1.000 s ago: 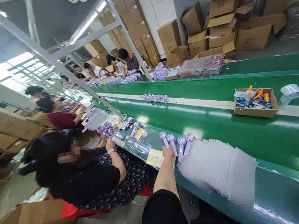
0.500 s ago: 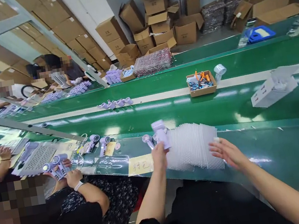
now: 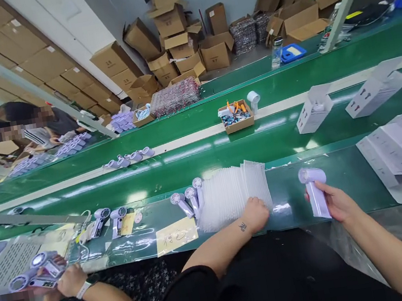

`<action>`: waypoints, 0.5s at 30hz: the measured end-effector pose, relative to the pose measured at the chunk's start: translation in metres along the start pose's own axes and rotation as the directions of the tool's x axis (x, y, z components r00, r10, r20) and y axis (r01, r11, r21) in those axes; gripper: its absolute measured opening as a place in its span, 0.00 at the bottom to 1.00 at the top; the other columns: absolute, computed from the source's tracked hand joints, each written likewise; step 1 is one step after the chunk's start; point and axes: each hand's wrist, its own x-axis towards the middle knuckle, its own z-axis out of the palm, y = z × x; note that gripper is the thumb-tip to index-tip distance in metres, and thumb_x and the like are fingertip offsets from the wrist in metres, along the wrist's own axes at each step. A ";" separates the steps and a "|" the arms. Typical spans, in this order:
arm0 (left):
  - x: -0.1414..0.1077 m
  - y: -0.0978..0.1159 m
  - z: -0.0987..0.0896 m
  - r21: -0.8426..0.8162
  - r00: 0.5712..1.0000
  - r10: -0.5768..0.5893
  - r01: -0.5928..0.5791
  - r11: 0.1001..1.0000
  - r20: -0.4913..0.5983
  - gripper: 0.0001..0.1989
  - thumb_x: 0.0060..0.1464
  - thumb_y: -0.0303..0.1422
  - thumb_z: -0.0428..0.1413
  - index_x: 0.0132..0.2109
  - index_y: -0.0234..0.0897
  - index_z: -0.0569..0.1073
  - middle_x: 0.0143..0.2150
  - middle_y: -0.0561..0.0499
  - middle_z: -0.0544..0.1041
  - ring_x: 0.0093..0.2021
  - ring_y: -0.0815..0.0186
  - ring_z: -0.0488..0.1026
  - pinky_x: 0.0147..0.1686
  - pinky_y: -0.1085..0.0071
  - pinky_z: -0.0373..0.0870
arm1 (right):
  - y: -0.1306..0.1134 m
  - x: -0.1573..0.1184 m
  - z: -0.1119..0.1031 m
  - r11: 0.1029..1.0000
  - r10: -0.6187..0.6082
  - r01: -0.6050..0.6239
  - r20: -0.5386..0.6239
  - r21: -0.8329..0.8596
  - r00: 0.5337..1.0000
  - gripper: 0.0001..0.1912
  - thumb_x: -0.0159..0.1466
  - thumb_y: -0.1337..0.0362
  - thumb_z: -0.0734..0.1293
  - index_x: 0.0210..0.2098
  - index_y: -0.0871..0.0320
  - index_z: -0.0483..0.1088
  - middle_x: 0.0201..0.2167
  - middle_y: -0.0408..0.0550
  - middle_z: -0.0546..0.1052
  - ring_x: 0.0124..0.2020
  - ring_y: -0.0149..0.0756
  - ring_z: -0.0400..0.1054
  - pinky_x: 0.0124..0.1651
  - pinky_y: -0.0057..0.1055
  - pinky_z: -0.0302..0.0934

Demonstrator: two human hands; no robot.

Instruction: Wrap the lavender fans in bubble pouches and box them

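In my right hand (image 3: 338,202) is a lilac handheld fan (image 3: 317,198), its round head up and its handle down, over the bench right of the bags. My left hand (image 3: 257,213) has its fingers curled at the near right edge of a fanned stack of bubble wrap bags (image 3: 220,196), gripping the rightmost bubble wrap bag (image 3: 255,180). That bag stands a little apart from the others. Several more lilac fans (image 3: 191,197) lie against the stack's left side. Beside them is a yellow paper sign (image 3: 175,235) with handwriting.
White boxes (image 3: 398,153) stand at the right end of the bench, with open white cartons (image 3: 313,108) on the green belt (image 3: 187,160). A small cardboard box of tools (image 3: 237,118) sits beyond. At left, a co-worker's hands (image 3: 70,280) hold fans.
The fan has passed from my left hand to my right, which has moved right with it. My left hand has gone to the bags. The view has shifted right.
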 end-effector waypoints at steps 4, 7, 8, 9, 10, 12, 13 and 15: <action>0.018 0.004 -0.013 -0.033 0.986 -0.159 0.158 0.987 -0.043 0.12 0.58 0.33 0.48 0.42 0.30 0.71 0.40 0.41 0.71 0.43 0.58 0.65 0.41 0.63 0.61 | 0.010 -0.026 -0.019 0.998 0.056 -0.053 0.101 -0.032 0.993 0.11 0.53 0.73 0.69 0.36 0.61 0.70 0.28 0.50 0.78 0.27 0.39 0.74 0.33 0.34 0.72; 0.024 0.010 -0.011 -0.015 0.995 -0.098 0.098 0.995 -0.030 0.18 0.53 0.39 0.55 0.46 0.29 0.70 0.48 0.38 0.68 0.51 0.52 0.60 0.45 0.58 0.59 | 0.014 -0.038 -0.014 0.996 0.093 -0.092 0.170 -0.014 0.981 0.11 0.51 0.73 0.70 0.35 0.61 0.70 0.28 0.51 0.78 0.28 0.38 0.74 0.34 0.33 0.72; 0.024 0.011 -0.009 -0.037 0.997 -0.076 0.076 0.996 0.018 0.17 0.52 0.36 0.56 0.45 0.29 0.70 0.48 0.37 0.68 0.51 0.52 0.60 0.46 0.57 0.58 | 0.014 -0.039 -0.011 0.994 0.104 -0.106 0.172 0.000 0.980 0.11 0.51 0.72 0.70 0.35 0.61 0.71 0.27 0.51 0.78 0.27 0.38 0.74 0.34 0.32 0.72; 0.025 0.012 -0.005 -0.073 0.995 -0.062 0.067 0.995 0.075 0.13 0.52 0.32 0.55 0.44 0.29 0.71 0.47 0.37 0.69 0.51 0.53 0.61 0.47 0.57 0.58 | 0.013 -0.039 -0.009 0.993 0.117 -0.121 0.168 0.014 0.979 0.09 0.52 0.72 0.70 0.34 0.62 0.71 0.27 0.51 0.78 0.27 0.37 0.73 0.33 0.31 0.72; 0.026 0.012 -0.002 -0.115 0.990 -0.063 0.077 0.990 0.123 0.09 0.53 0.28 0.53 0.41 0.28 0.72 0.45 0.37 0.70 0.50 0.54 0.62 0.47 0.58 0.57 | 0.012 -0.038 -0.007 0.990 0.132 -0.138 0.159 0.025 0.978 0.08 0.53 0.71 0.69 0.34 0.62 0.71 0.27 0.51 0.78 0.26 0.37 0.73 0.32 0.31 0.72; 0.029 0.010 0.003 -0.195 0.981 -0.104 0.135 0.971 0.162 0.08 0.53 0.24 0.50 0.37 0.28 0.73 0.41 0.37 0.72 0.48 0.56 0.65 0.48 0.60 0.58 | 0.011 -0.035 -0.008 0.986 0.154 -0.161 0.139 0.038 0.978 0.06 0.53 0.71 0.69 0.32 0.62 0.71 0.26 0.51 0.77 0.25 0.36 0.73 0.31 0.30 0.72; 0.031 0.009 0.004 -0.228 0.979 -0.130 0.164 0.960 0.154 0.08 0.53 0.23 0.50 0.37 0.28 0.74 0.40 0.37 0.72 0.47 0.56 0.66 0.47 0.61 0.58 | 0.011 -0.034 -0.010 0.985 0.162 -0.168 0.129 0.039 0.978 0.06 0.54 0.70 0.69 0.32 0.63 0.70 0.25 0.51 0.77 0.25 0.36 0.73 0.31 0.29 0.71; 0.037 0.006 0.002 -0.300 0.974 -0.198 0.223 0.927 0.112 0.09 0.53 0.23 0.49 0.38 0.27 0.74 0.41 0.37 0.73 0.47 0.56 0.67 0.47 0.62 0.59 | 0.012 -0.033 -0.016 0.985 0.170 -0.174 0.137 0.017 0.976 0.06 0.53 0.70 0.69 0.31 0.62 0.70 0.25 0.50 0.77 0.24 0.35 0.72 0.31 0.29 0.71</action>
